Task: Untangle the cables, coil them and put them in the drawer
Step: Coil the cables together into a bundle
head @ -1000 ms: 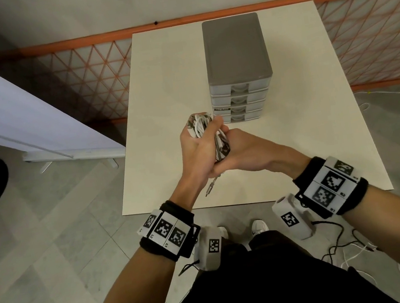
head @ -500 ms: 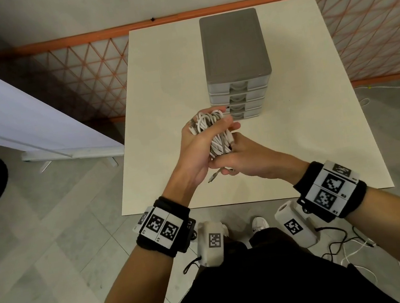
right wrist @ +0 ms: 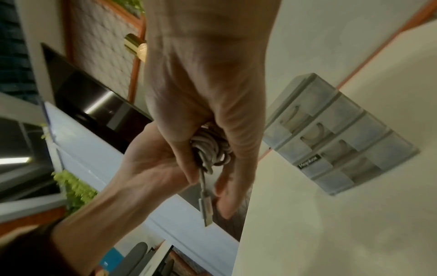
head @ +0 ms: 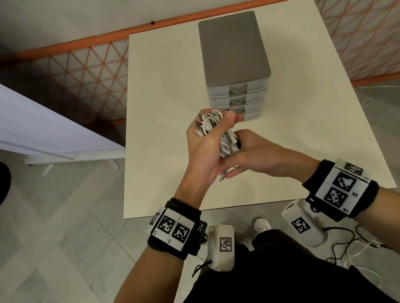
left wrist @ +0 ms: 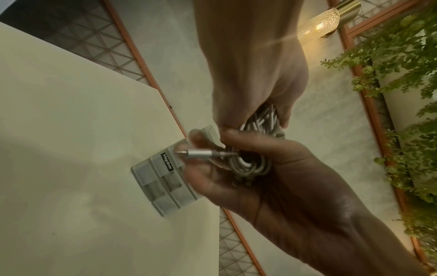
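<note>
White cables (head: 211, 123): bundled coil held above the desk (head: 306, 118), near the middle, long axis running near to far.
Left hand (head: 206, 147): grip curled round the far, upper part of the bundle, palm facing right.
Metal plug (left wrist: 201, 153): loose end sticking out at the near, lower end.
Right hand (head: 255, 158): grip closed on the bundle's near end, wrist coming in from the right.
Drawer unit (head: 235, 67): just beyond the bundle, all drawers closed; the right hand seems freer to open one.
</note>
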`<state>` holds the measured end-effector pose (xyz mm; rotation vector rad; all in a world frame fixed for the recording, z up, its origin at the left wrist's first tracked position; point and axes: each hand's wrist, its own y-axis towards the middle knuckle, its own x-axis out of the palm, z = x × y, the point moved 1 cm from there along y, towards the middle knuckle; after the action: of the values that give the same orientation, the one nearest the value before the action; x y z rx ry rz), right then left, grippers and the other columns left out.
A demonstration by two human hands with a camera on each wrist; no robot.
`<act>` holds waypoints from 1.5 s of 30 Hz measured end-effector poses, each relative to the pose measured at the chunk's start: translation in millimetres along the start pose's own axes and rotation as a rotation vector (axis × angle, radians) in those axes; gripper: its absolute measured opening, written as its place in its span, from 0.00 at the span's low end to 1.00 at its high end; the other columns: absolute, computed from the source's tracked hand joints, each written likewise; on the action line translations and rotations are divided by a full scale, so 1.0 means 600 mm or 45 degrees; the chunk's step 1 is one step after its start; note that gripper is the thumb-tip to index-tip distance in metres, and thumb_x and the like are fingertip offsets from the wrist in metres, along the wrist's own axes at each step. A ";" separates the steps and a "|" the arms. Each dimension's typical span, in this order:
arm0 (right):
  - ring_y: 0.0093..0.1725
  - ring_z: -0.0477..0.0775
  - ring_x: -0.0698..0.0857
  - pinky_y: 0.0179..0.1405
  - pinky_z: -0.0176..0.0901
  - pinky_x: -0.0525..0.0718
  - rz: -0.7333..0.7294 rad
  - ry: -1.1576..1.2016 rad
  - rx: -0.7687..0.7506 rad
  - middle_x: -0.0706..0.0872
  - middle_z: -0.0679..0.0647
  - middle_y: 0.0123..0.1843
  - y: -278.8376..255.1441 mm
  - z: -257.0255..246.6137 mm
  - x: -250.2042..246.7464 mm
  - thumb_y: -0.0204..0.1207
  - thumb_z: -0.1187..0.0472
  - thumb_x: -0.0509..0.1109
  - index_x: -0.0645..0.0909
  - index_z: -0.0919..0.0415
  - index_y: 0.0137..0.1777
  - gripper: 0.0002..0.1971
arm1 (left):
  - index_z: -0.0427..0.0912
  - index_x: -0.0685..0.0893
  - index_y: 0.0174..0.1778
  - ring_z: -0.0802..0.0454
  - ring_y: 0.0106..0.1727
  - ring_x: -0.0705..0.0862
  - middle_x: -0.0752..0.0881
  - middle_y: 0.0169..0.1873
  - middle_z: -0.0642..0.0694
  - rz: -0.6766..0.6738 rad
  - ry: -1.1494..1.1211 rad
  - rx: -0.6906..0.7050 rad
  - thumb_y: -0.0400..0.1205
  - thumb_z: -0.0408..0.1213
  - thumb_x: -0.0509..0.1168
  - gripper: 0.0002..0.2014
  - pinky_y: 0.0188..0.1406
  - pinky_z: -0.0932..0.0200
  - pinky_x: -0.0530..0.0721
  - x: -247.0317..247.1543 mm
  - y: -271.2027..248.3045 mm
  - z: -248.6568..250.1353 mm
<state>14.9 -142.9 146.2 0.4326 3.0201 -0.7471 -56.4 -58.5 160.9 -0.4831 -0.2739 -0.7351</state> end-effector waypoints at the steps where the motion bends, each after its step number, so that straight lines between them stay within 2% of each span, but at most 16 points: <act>1: 0.49 0.59 0.91 0.53 0.57 0.92 0.029 -0.117 -0.005 0.90 0.65 0.49 0.002 0.001 -0.002 0.73 0.68 0.74 0.85 0.65 0.56 0.11 | 0.39 0.80 0.42 0.44 0.44 0.90 0.88 0.30 0.50 0.028 0.014 0.039 0.81 0.23 0.70 0.09 0.45 0.54 0.87 0.000 0.002 0.001; 4: 0.43 0.52 0.88 0.43 0.48 0.88 0.128 -0.605 0.037 0.89 0.52 0.49 0.000 0.002 -0.013 0.76 0.42 0.73 0.79 0.51 0.58 0.17 | 0.42 0.83 0.49 0.45 0.36 0.87 0.86 0.33 0.48 0.104 0.083 0.193 0.80 0.23 0.72 0.10 0.40 0.51 0.87 -0.005 0.010 0.003; 6: 0.33 0.47 0.85 0.33 0.39 0.82 0.110 -0.613 0.089 0.88 0.50 0.42 -0.005 0.004 -0.015 0.76 0.36 0.70 0.80 0.49 0.53 0.17 | 0.46 0.83 0.54 0.47 0.34 0.85 0.84 0.35 0.46 0.131 0.140 0.262 0.80 0.24 0.72 0.13 0.37 0.52 0.86 -0.006 0.013 0.003; 8: 0.27 0.49 0.81 0.25 0.35 0.77 0.053 -0.362 0.138 0.86 0.53 0.34 -0.009 0.007 -0.012 0.78 0.45 0.73 0.80 0.53 0.45 0.12 | 0.45 0.83 0.51 0.48 0.30 0.82 0.82 0.33 0.46 0.150 0.163 0.301 0.80 0.24 0.71 0.11 0.32 0.54 0.84 -0.004 0.014 0.000; 12: 0.36 0.52 0.84 0.32 0.36 0.82 0.012 0.050 0.135 0.86 0.59 0.35 -0.009 0.008 -0.013 0.73 0.70 0.74 0.85 0.67 0.43 0.01 | 0.43 0.81 0.43 0.47 0.27 0.79 0.81 0.29 0.48 0.213 0.133 0.263 0.80 0.24 0.70 0.09 0.29 0.54 0.80 0.001 0.018 -0.014; 15: 0.40 0.54 0.84 0.40 0.38 0.85 -0.026 0.164 0.128 0.85 0.62 0.37 -0.005 0.004 -0.016 0.67 0.78 0.74 0.83 0.71 0.46 0.08 | 0.45 0.83 0.41 0.48 0.26 0.77 0.79 0.28 0.47 0.219 0.065 0.171 0.80 0.24 0.71 0.10 0.30 0.54 0.80 0.004 0.019 -0.016; 17: 0.38 0.52 0.84 0.41 0.40 0.84 -0.024 0.030 0.116 0.85 0.58 0.38 -0.004 -0.001 -0.018 0.65 0.75 0.77 0.83 0.69 0.49 0.13 | 0.47 0.85 0.36 0.50 0.25 0.76 0.79 0.26 0.47 0.228 0.031 0.098 0.79 0.24 0.71 0.12 0.30 0.55 0.79 0.007 0.016 -0.021; 21: 0.36 0.48 0.83 0.36 0.38 0.77 0.083 -0.457 0.073 0.87 0.50 0.36 -0.003 -0.006 -0.014 0.62 0.64 0.82 0.83 0.59 0.41 0.11 | 0.50 0.82 0.26 0.52 0.20 0.72 0.74 0.18 0.49 0.254 -0.001 0.001 0.78 0.28 0.75 0.18 0.27 0.57 0.74 0.012 0.012 -0.028; 26: 0.38 0.56 0.88 0.41 0.50 0.86 0.044 -0.371 0.024 0.90 0.60 0.37 -0.001 0.003 0.001 0.64 0.71 0.76 0.84 0.67 0.42 0.07 | 0.44 0.77 0.28 0.51 0.19 0.71 0.71 0.16 0.48 0.366 -0.052 -0.017 0.79 0.31 0.75 0.17 0.27 0.57 0.75 0.013 0.009 -0.026; 29: 0.36 0.55 0.92 0.38 0.44 0.86 -0.004 -0.437 0.005 0.91 0.63 0.38 -0.004 0.004 0.004 0.69 0.71 0.71 0.83 0.70 0.47 0.07 | 0.49 0.77 0.21 0.52 0.22 0.73 0.72 0.16 0.49 0.356 -0.027 -0.029 0.80 0.31 0.73 0.22 0.29 0.57 0.75 0.009 0.007 -0.032; 31: 0.32 0.56 0.91 0.38 0.46 0.84 -0.001 -0.481 0.014 0.90 0.65 0.36 -0.004 0.005 0.007 0.71 0.70 0.70 0.81 0.73 0.47 0.06 | 0.53 0.76 0.16 0.53 0.25 0.75 0.73 0.17 0.51 0.344 0.022 -0.031 0.81 0.31 0.72 0.26 0.35 0.56 0.75 0.005 0.005 -0.034; 33: 0.29 0.57 0.86 0.37 0.47 0.80 0.031 -0.540 0.031 0.84 0.62 0.29 -0.005 0.004 0.011 0.72 0.69 0.70 0.79 0.73 0.42 0.05 | 0.53 0.77 0.18 0.53 0.28 0.78 0.73 0.18 0.51 0.334 0.042 -0.042 0.81 0.31 0.71 0.25 0.39 0.56 0.77 0.003 0.004 -0.036; 35: 0.28 0.56 0.81 0.34 0.44 0.77 0.051 -0.574 0.031 0.81 0.58 0.26 -0.006 0.003 0.014 0.73 0.68 0.70 0.77 0.68 0.37 0.06 | 0.48 0.79 0.25 0.52 0.30 0.83 0.75 0.19 0.49 0.293 0.039 -0.047 0.82 0.30 0.71 0.19 0.38 0.57 0.81 0.000 0.004 -0.036; 39: 0.20 0.53 0.77 0.27 0.41 0.76 0.087 -0.569 0.083 0.80 0.59 0.23 -0.007 0.007 0.008 0.74 0.66 0.69 0.78 0.70 0.38 0.07 | 0.40 0.85 0.42 0.49 0.38 0.91 0.88 0.29 0.45 0.102 -0.067 -0.060 0.84 0.28 0.69 0.05 0.39 0.60 0.87 -0.004 0.009 -0.034; 41: 0.21 0.54 0.77 0.26 0.42 0.76 0.116 -0.563 0.101 0.79 0.58 0.23 -0.009 0.010 0.008 0.75 0.66 0.68 0.77 0.68 0.38 0.06 | 0.41 0.87 0.48 0.52 0.33 0.88 0.89 0.34 0.44 0.060 -0.085 -0.081 0.84 0.28 0.69 0.05 0.36 0.61 0.87 -0.003 0.011 -0.035; 45: 0.31 0.62 0.86 0.38 0.49 0.83 0.186 -0.512 0.054 0.84 0.56 0.27 -0.018 0.020 0.010 0.73 0.68 0.69 0.78 0.60 0.34 0.08 | 0.39 0.86 0.42 0.56 0.22 0.77 0.84 0.28 0.45 0.083 -0.033 -0.139 0.82 0.27 0.71 0.05 0.26 0.62 0.81 0.003 0.020 -0.046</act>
<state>5.4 -155.8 140.0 0.4370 2.5749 -0.7803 -45.0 -66.1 134.1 -0.6029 -0.2421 -0.6829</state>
